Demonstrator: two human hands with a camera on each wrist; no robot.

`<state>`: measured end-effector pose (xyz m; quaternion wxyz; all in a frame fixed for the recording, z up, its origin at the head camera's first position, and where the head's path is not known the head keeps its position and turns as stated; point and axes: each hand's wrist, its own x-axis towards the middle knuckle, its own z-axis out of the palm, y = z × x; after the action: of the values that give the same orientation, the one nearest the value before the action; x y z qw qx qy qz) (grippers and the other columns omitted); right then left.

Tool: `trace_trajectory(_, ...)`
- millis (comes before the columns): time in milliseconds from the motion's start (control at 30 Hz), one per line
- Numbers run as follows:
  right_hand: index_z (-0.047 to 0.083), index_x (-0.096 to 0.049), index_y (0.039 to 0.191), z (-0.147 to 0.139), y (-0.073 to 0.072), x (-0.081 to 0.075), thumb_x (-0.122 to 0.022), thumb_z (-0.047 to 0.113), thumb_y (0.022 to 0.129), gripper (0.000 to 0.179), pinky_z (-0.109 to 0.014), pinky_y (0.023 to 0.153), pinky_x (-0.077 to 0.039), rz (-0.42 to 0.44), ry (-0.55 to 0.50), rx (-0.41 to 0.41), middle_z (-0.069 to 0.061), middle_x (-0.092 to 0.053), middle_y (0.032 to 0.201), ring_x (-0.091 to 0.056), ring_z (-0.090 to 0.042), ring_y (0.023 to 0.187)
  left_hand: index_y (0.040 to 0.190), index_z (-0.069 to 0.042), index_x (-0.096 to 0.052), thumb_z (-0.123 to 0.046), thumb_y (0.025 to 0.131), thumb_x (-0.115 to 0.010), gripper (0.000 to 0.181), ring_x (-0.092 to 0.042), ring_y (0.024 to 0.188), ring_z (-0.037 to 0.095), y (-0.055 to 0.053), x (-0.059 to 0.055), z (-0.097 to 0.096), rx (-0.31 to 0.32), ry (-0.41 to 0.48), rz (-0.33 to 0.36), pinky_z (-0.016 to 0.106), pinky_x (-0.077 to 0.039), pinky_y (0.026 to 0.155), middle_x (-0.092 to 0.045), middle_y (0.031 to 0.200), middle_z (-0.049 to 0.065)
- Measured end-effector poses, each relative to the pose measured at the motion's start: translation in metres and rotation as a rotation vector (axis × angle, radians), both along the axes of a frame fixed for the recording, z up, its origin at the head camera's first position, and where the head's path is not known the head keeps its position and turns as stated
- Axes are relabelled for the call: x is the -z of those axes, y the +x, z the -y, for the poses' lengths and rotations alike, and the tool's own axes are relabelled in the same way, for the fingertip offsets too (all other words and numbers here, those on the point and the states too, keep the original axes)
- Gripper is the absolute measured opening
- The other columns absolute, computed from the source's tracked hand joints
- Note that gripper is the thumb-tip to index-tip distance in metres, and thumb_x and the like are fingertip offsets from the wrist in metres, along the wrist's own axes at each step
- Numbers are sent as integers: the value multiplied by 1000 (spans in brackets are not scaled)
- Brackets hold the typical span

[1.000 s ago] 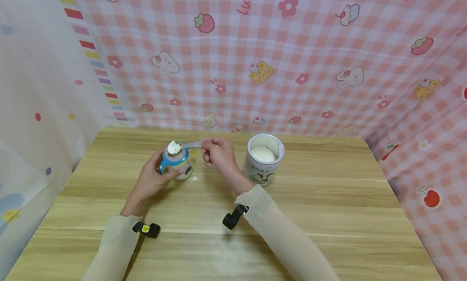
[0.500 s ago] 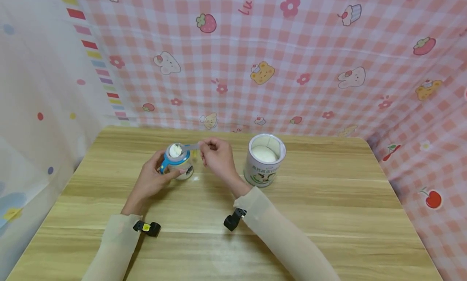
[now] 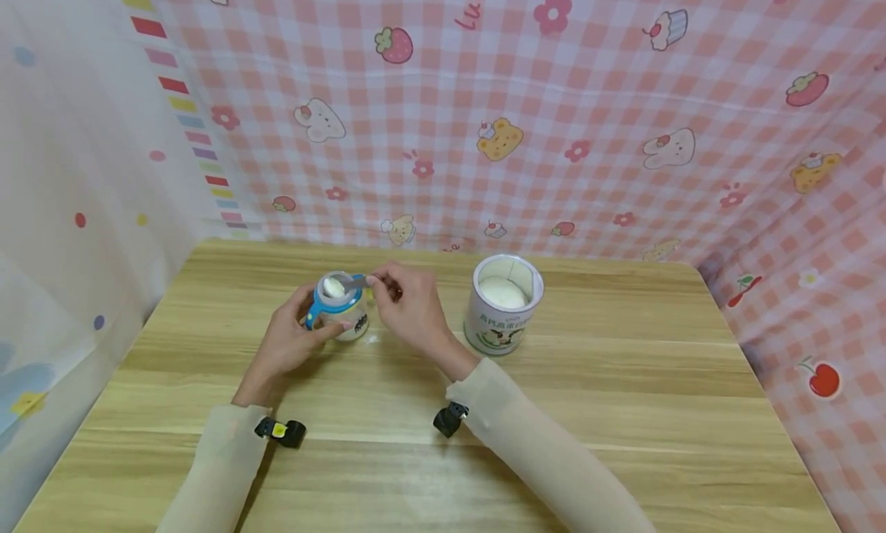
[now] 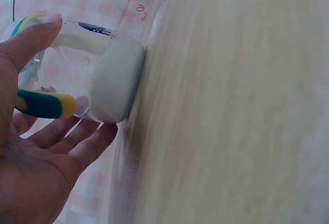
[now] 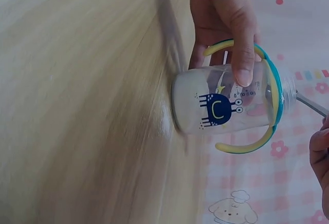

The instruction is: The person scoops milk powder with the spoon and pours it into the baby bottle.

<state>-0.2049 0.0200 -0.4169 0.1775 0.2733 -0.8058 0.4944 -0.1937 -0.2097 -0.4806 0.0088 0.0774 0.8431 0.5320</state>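
Observation:
A clear baby bottle [image 3: 351, 324] with a blue-and-yellow handled collar and a crab print stands upright on the table, uncapped, with whitish contents at its base. My left hand [image 3: 289, 334] holds it from the left, thumb on the front, fingers behind and below the handle. My right hand [image 3: 418, 306] pinches the handle of a scoop [image 3: 356, 282]. The scoop's bowl, with white powder [image 3: 334, 288] in it, sits at the bottle's open mouth. In the right wrist view the scoop [image 5: 311, 104] slants into the bottle neck [image 5: 290, 93].
A tall open can [image 3: 494, 329] of white powder, with a cow on its label, stands right of my right hand. The wooden table [image 3: 588, 410] meets a pink checked cloth [image 3: 443, 133] behind, with more cloth on both sides.
My right hand has moved slightly left and tipped the scoop lower into the bottle's mouth. Less powder shows in the scoop. The left hand and bottle have stayed in place.

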Motion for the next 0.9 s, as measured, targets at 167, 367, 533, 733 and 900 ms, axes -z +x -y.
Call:
trace_trajectory(167, 3, -74, 96, -1, 2, 0, -63, 10, 101, 14, -13, 53, -41, -160, 79, -25, -3, -66, 75, -51, -6, 61, 152, -15, -43, -37, 88, -83, 79, -49, 140, 36, 0, 0, 1, 1, 10, 14, 59, -43, 111, -56, 148, 13)
trace_trajectory(367, 2, -73, 99, -3, 4, -1, -61, 10, 102, 15, -11, 59, -45, -243, 154, -66, -6, -69, 88, -56, -8, 68, 150, -16, -45, -36, 87, -84, 77, -52, 137, 34, 0, 0, 1, 1, 19, 7, 50, -45, 107, -58, 146, 11)
trace_trajectory(533, 2, -72, 101, -5, 5, -2, -60, 8, 102, 14, -11, 65, -51, -322, 233, -82, -7, -71, 95, -63, -10, 75, 149, -16, -46, -35, 87, -83, 75, -52, 137, 33, 0, 1, 1, -2, 24, 2, 52, -44, 109, -58, 145, 11)
trace_trajectory(733, 2, -70, 102, -7, 7, -4, -60, 7, 102, 11, -8, 63, -49, -415, 344, -82, -5, -68, 92, -60, -8, 69, 150, -14, -45, -33, 89, -82, 74, -53, 134, 32, 0, 1, 1, -1, 7, 1, 47, -45, 107, -59, 144, 12)
trace_trajectory(900, 4, -65, 98, -9, 8, -7, -57, 0, 98, 9, -10, 56, -45, -536, 465, -69, -3, -62, 87, -52, -7, 62, 149, -16, -46, -35, 88, -83, 74, -53, 135, 30, 0, 1, 1, -3, 8, 13, 49, -45, 108, -59, 144, 10)
